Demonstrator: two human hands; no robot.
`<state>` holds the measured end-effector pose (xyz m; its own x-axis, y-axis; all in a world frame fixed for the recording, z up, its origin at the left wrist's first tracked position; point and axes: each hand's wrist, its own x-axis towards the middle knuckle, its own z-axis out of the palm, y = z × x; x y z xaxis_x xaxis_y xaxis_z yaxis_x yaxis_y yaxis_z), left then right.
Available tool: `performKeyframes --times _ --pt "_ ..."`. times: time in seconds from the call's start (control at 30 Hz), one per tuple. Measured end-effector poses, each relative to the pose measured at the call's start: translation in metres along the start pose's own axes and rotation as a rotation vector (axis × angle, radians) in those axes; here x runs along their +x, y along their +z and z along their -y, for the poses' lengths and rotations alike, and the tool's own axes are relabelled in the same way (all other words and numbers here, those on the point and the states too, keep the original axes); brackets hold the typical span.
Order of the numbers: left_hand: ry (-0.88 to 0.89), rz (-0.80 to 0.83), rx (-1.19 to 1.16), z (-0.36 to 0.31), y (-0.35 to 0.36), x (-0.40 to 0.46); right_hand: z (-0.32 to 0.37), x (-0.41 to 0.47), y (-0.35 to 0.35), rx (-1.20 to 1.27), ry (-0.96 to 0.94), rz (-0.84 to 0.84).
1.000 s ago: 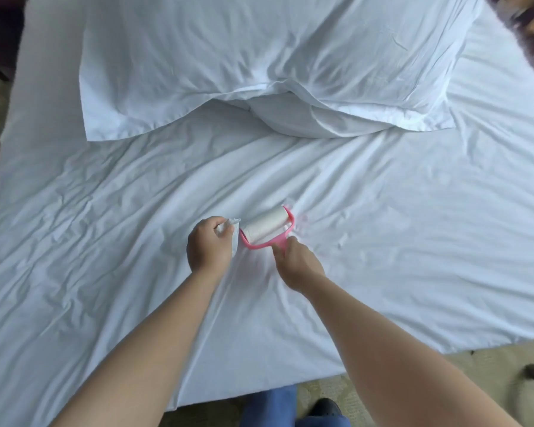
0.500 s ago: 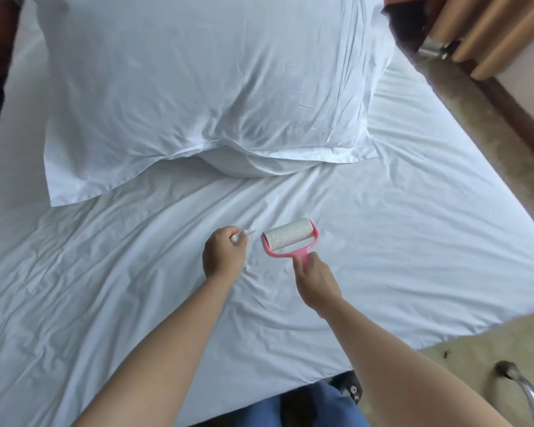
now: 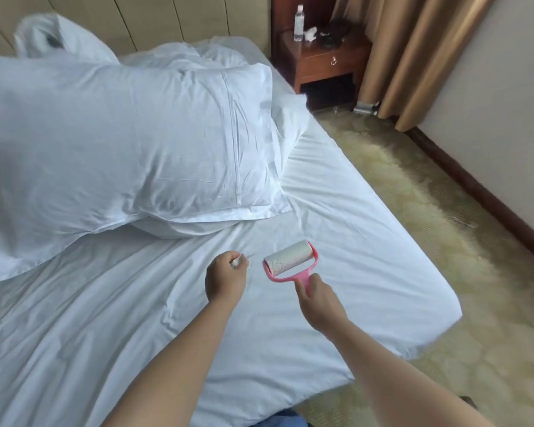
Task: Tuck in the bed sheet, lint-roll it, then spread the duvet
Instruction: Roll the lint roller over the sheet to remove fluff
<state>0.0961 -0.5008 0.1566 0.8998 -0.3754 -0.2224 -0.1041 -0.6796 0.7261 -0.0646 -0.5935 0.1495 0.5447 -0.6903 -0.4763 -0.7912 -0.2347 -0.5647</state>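
Observation:
A wrinkled white bed sheet (image 3: 352, 241) covers the mattress. My right hand (image 3: 319, 298) grips the pink handle of a lint roller (image 3: 289, 260), whose white sticky drum is held just above the sheet. My left hand (image 3: 225, 280) is curled around a small crumpled piece of used roller paper (image 3: 239, 261), a short way left of the roller. A bunched white duvet (image 3: 198, 53) lies at the head of the bed behind a large white pillow (image 3: 130, 155).
A wooden nightstand (image 3: 324, 60) with a plastic bottle (image 3: 299, 23) stands at the bed's far right corner. Tan curtains (image 3: 413, 57) hang beside it. Patterned carpet (image 3: 444, 241) runs along the bed's right side to a wall with dark skirting.
The view has lifted and swung right, bringing the nightstand, curtains and duvet into sight. My left hand has drawn a little away from the roller with the paper piece.

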Motion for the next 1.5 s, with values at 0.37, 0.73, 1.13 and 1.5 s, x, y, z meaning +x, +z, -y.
performKeyframes --times 0.37,0.73,1.13,1.5 --pt "0.071 0.086 0.002 -0.126 0.115 0.043 -0.047 0.093 -0.140 -0.027 0.046 -0.066" --pt "0.016 -0.038 0.015 -0.264 0.238 0.053 -0.124 0.197 -0.285 -0.059 -0.102 0.022" --pt "-0.143 -0.236 -0.044 -0.378 0.327 0.056 -0.158 0.306 -0.419 -0.110 -0.300 0.209" --pt "-0.291 -0.295 -0.064 -0.389 0.355 0.184 -0.106 0.451 -0.442 -0.239 -0.328 0.261"
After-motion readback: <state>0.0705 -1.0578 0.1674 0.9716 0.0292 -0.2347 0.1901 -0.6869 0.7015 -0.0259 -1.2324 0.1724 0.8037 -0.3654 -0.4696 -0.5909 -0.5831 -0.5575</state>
